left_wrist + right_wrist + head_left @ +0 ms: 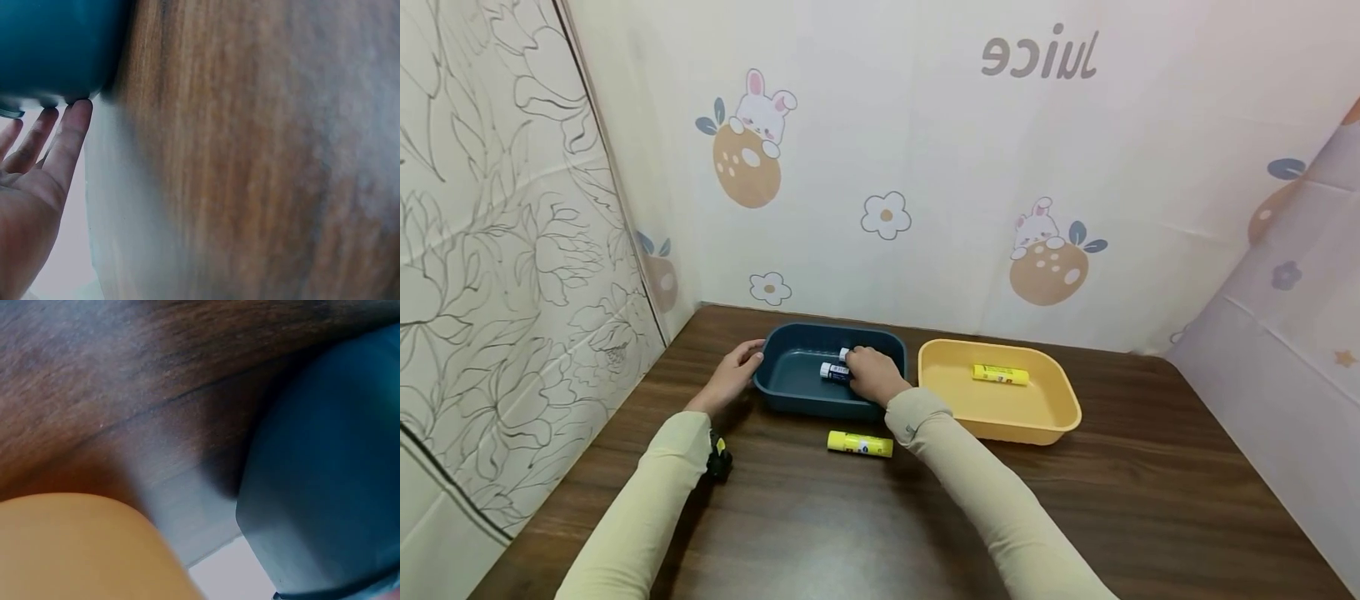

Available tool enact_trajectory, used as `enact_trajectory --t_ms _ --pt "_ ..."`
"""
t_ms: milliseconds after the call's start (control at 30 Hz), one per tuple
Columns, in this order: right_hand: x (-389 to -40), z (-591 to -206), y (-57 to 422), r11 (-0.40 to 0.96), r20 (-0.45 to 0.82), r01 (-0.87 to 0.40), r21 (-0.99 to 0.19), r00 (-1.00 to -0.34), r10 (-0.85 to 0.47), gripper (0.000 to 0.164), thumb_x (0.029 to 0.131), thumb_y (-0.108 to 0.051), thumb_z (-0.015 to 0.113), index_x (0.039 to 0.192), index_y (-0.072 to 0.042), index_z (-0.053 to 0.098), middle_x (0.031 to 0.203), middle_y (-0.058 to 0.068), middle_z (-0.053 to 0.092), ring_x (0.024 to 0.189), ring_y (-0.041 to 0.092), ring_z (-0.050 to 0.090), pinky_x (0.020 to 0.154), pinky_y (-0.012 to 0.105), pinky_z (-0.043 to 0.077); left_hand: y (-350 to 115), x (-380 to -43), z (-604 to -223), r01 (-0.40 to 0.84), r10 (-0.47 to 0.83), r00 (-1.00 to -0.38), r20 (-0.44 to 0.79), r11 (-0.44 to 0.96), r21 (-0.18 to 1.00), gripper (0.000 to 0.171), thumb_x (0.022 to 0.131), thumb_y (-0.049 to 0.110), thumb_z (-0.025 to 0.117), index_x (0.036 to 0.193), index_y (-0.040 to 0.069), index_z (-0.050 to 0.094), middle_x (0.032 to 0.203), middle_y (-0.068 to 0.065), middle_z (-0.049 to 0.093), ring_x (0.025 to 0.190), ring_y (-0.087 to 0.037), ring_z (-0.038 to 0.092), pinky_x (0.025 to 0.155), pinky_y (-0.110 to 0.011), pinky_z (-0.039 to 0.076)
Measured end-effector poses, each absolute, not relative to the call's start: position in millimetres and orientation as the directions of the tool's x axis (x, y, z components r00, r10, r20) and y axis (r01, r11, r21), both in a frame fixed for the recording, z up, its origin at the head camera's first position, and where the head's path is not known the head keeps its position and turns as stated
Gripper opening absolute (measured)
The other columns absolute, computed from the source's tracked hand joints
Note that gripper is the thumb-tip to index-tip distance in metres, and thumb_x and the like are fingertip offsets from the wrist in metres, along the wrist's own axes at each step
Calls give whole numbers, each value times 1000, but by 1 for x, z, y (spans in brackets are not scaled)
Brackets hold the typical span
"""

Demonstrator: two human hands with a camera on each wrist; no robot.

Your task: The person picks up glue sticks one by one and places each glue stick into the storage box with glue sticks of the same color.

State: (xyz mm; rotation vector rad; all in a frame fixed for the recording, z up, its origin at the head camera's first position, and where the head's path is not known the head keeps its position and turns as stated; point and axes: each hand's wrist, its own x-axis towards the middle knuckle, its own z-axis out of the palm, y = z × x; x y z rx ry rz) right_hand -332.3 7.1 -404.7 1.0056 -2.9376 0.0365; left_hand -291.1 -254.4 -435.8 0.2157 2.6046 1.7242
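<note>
My left hand (732, 377) touches the left end of a dark blue tray (805, 406), its fingers fairly straight against the wall in the left wrist view. Inside that tray, toward its right end, my right hand (876, 375) curls over a glue stick (844, 355); only the white end shows past the fingers. Just in front of it lies another glue stick (834, 372), dark blue with a white cap, partly covered by the hand. In the right wrist view the blue tray (325, 475) shows, but the fingers are hidden.
A yellow tray (1000, 429) stands close to the right of the blue one, with a yellow glue stick (1001, 374) in it. Another yellow glue stick (860, 444) lies on the wooden table (805, 525) in front of the blue tray. Patterned curtains hang behind.
</note>
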Motion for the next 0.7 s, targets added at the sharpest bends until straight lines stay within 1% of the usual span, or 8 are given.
enact_trajectory --t_ms 100,200,233,333,467,700 --pt "-333 -406 6 791 42 -612 -14 -791 -611 25 82 -13 60 104 -3 60 93 8 59 83 18 55 74 31 47 -254 -292 -437 102 117 -991 62 380 919 48 95 32 34 135 6 29 128 -24 37 110 -34 43 79 -41 46" --pt "-333 -406 5 801 27 -599 -4 -801 -598 26 83 -14 59 106 -4 60 96 8 59 85 18 55 75 31 47 -254 -294 -437 74 105 -994 37 367 927 46 96 31 35 135 8 29 130 -21 37 112 -34 42 82 -44 44" --pt "-333 -407 5 811 10 -586 -9 -811 -586 27 84 -15 58 109 -4 59 99 8 58 88 18 55 77 31 46 -254 -294 -437 66 100 -994 31 367 928 46 96 31 35 135 9 30 130 -21 37 112 -34 42 82 -44 44" --pt "-333 -406 5 820 -3 -572 6 -820 -572 28 86 -17 55 111 -5 58 101 7 58 89 17 54 78 30 46 -255 -295 -437 71 104 -994 35 369 927 47 95 33 35 135 9 30 130 -20 37 110 -32 43 81 -43 45" --pt "-335 -407 5 825 -13 -566 16 -825 -565 28 86 -18 55 111 -6 57 100 6 57 88 16 53 77 30 46 -255 -294 -437 101 116 -991 61 381 919 48 95 34 35 134 6 31 127 -22 38 107 -31 45 78 -40 47" --pt "-334 -400 7 827 -25 -561 37 -828 -560 29 84 -21 57 110 -7 58 98 5 56 86 15 51 75 30 46 -254 -296 -437 35 89 -996 1 373 927 44 96 30 35 135 11 30 130 -19 38 112 -33 42 83 -44 44"
